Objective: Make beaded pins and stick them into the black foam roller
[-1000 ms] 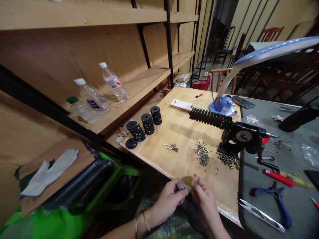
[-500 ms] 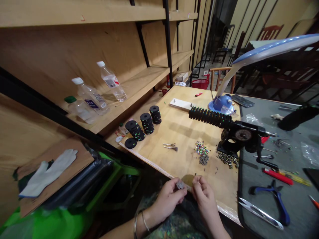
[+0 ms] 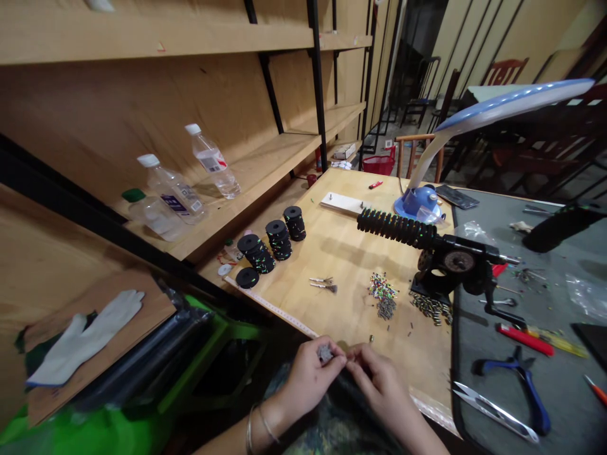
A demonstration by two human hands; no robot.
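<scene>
Two bare hands meet just inside the near table edge, where the wrists run off the bottom of view. The left hand (image 3: 313, 370) is curled, thumb and fingers closed round a clump of small grey pieces (image 3: 325, 354); only its top shows, the palm side being hidden. The right hand (image 3: 377, 376) has its fingertips drawn together against the left's; I cannot tell what, if anything, they pinch.

A small metallic piece (image 3: 371, 339) stands just beyond the right hand, at one o'clock from the pair. Toward three o'clock lie long silver tweezers or snips (image 3: 496, 414), hard to tell which, and blue-handled pliers (image 3: 538, 398). At nine o'clock, a white glove (image 3: 90, 335) rests on cardboard (image 3: 135, 332).

Farther up at one o'clock, a heap of loose grey pieces (image 3: 386, 308) touches multicoloured beads or pins (image 3: 382, 284), too small to identify. Brassy pieces (image 3: 430, 309) gather at two, below a black cranked device (image 3: 458, 260) that hides some of them. Its ridged black roll (image 3: 397, 228) points toward twelve. Two brush-like bundles (image 3: 323, 284) lie at eleven; behind them, stacked black discs (image 3: 279, 240).

Farthest, bottles (image 3: 215, 163) stand on a shelf at ten, and dim chairs (image 3: 422, 91) blur together at one.
</scene>
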